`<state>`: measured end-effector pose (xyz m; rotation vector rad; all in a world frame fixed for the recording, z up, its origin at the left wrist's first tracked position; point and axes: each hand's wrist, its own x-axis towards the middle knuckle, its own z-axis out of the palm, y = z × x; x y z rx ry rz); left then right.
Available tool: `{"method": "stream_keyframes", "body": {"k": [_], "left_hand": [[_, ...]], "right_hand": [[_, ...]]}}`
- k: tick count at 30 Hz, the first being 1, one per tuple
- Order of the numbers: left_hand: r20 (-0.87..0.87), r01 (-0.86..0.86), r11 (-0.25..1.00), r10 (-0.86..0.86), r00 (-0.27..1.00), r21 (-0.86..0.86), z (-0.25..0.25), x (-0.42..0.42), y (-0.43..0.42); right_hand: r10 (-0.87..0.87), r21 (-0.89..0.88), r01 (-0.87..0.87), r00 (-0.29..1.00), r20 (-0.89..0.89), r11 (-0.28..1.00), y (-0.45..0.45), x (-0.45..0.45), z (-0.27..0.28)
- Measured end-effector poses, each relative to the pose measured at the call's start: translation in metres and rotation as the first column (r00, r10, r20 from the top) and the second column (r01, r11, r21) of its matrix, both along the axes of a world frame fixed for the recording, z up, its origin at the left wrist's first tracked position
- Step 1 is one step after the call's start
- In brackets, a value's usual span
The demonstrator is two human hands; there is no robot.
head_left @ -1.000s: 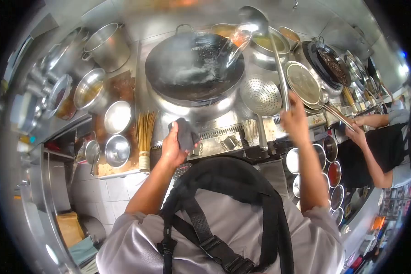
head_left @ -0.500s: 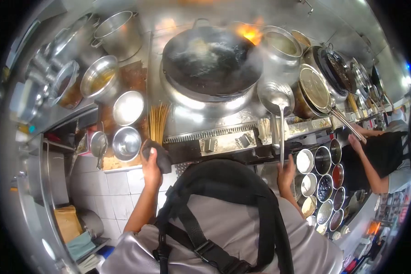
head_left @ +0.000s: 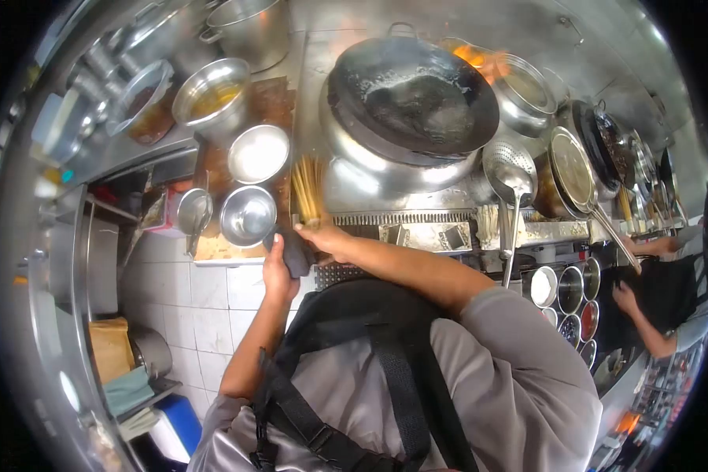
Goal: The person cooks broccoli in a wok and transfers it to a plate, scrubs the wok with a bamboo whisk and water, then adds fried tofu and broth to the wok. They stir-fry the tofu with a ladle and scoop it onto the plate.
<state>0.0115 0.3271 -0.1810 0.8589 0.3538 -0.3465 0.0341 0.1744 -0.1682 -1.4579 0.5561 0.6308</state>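
Head view. The left hand (head_left: 277,270) was closed on a dark cloth (head_left: 295,255), with the thumb extended along the near side of the cloth. The cloth was located at the front edge of the worktop, just below the smaller-looking steel bowl (head_left: 248,217). The right arm crossed in front of the body toward the left. The right hand (head_left: 323,240) was positioned at the lower end of a bundle of thin sticks (head_left: 307,187), just beside the cloth. The fingers were bent, but it could not be told whether they were closed around the bundle. The bundle stood nearly upright, sticks uppermost, at the right edge of a brown board (head_left: 279,102).

A second steel bowl (head_left: 258,153) was placed on the board behind the first. A deeper pan (head_left: 211,96) containing yellow liquid was located farther back.

The wok (head_left: 417,98) was seated on the range, tilted toward the front right, with liquid visible inside it. Flame (head_left: 470,57) showed behind its right rim. To the right of the wok, a ladle (head_left: 516,181) lay over a perforated skimmer (head_left: 502,151), both handles directed toward the front. A round strainer (head_left: 572,167) rested farther right, over a pot. At the far right, a co-worker's hand (head_left: 625,299) was located near a group of round containers (head_left: 570,287).
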Motion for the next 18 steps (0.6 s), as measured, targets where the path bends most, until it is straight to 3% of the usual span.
{"method": "stream_keyframes", "body": {"k": [1,2,3,4,5,6,7,8,9,10,12,13,15,17,18], "left_hand": [[0.052,0.07,0.998,-0.071,0.996,0.003,0.009,-0.004,0.001],[0.051,0.073,0.997,-0.073,0.996,-0.002,0.027,-0.01,0.001],[0.064,0.116,0.983,-0.107,0.992,-0.142,0.051,-0.015,0.002],[0.082,0.158,0.947,-0.14,0.987,-0.281,0.065,-0.02,0.001],[0.113,0.175,0.957,-0.152,0.982,-0.233,0.065,-0.022,0.007],[0.118,0.169,0.963,-0.146,0.982,-0.211,0.067,-0.025,0.014],[0.122,0.157,0.969,-0.136,0.983,-0.189,0.068,-0.029,0.022],[0.119,0.147,0.979,-0.13,0.984,-0.143,0.063,-0.033,0.03],[0.074,0.11,0.988,-0.102,0.992,-0.11,0.06,-0.037,0.037],[0.035,0.072,0.995,-0.07,0.997,-0.074,0.057,-0.04,0.042],[0.051,0.043,0.997,-0.04,0.998,-0.057,0.056,-0.045,0.044],[0.035,0.025,0.998,-0.023,0.999,-0.049,0.056,-0.048,0.042],[0.041,0.001,1.0,0.0,0.999,-0.012,0.062,-0.051,0.027],[0.028,-0.018,1.0,0.018,0.999,0.001,0.066,-0.051,0.001],[-0.034,-0.008,1.0,0.008,0.999,-0.007,0.067,-0.05,-0.01]], "right_hand": [[0.0,-0.001,0.0,1.0,-0.001,1.0,-0.006,0.0,0.008],[0.024,0.027,-0.028,0.991,0.131,0.999,-0.023,-0.003,0.019],[0.043,0.048,-0.058,0.964,0.262,0.997,-0.042,-0.008,0.034],[-0.046,0.092,0.023,0.966,0.255,0.995,-0.055,-0.017,0.063],[-0.131,0.132,0.101,0.961,0.244,0.986,-0.072,-0.027,0.094],[-0.122,0.188,0.058,0.927,0.354,0.981,-0.102,-0.036,0.117],[-0.11,0.056,0.096,0.798,0.593,0.994,-0.128,-0.043,0.149],[0.092,-0.186,0.123,0.54,0.837,0.975,-0.171,-0.043,0.154],[0.204,-0.415,0.237,0.599,0.774,0.878,-0.195,-0.054,0.203],[0.457,-0.639,0.309,0.492,0.741,0.704,-0.228,-0.053,0.231],[0.65,-0.867,0.272,0.576,0.495,0.418,-0.25,-0.05,0.293],[0.656,-0.867,0.266,0.57,0.494,0.422,-0.257,-0.037,0.292],[0.744,-0.998,-0.036,0.668,0.017,0.055,-0.269,0.005,0.281],[0.814,-0.975,-0.209,0.554,-0.175,-0.068,-0.293,0.079,0.208],[0.752,-0.998,-0.053,0.657,-0.054,-0.025,-0.301,0.115,0.171]]}}
